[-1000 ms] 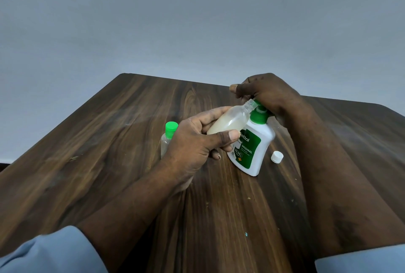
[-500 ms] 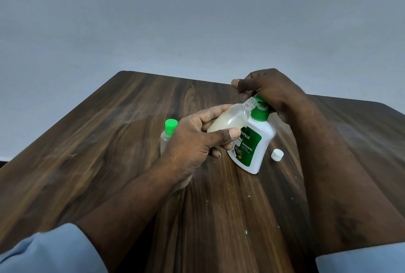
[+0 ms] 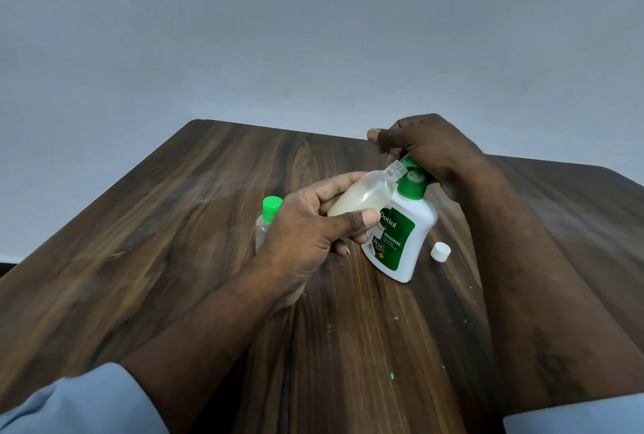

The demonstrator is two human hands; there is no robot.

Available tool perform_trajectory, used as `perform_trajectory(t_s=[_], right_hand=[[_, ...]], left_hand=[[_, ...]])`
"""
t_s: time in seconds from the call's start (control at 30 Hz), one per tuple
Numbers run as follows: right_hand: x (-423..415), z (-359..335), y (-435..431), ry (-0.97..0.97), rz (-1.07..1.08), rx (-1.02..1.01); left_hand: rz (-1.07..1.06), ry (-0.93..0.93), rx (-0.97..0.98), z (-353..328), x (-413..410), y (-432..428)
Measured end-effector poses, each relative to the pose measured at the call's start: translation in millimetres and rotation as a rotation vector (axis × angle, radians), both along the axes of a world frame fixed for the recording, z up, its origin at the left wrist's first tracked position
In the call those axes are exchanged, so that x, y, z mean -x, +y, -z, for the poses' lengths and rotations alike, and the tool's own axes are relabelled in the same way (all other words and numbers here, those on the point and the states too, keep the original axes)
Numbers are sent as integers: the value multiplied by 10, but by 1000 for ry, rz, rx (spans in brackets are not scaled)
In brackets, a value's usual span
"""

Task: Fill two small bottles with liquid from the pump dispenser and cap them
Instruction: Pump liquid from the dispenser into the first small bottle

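My left hand grips a small clear bottle, tilted, uncapped, partly filled with whitish liquid; its open neck sits right at the spout of the pump dispenser. The dispenser is a white bottle with a green label and green pump, leaning on the table. My right hand lies curled over the pump head, hiding most of it. A second small bottle with a green cap stands behind my left hand, partly hidden. A small white cap lies on the table to the right of the dispenser.
Everything sits on a dark wooden table whose far edge meets a plain grey wall. A few small crumbs and specks dot the wood in front of the dispenser. Light blue sleeves show at the bottom corners.
My right hand and the pump head have risen slightly. The small bottle stays at the spout in my left hand.
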State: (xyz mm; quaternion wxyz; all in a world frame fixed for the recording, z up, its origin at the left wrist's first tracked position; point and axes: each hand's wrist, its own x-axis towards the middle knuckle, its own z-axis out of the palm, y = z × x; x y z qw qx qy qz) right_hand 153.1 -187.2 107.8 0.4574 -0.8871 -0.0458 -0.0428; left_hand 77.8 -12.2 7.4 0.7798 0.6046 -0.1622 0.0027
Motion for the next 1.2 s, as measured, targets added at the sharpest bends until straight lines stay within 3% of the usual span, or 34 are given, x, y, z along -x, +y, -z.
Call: perform_trajectory(t_s=[0.53, 1.2], right_hand=[[11, 13, 17, 7, -31, 83], [48, -12, 32, 29, -27, 44]], left_hand=[[6, -1, -1, 19, -12, -8], [12, 4, -9, -2, -1, -2]])
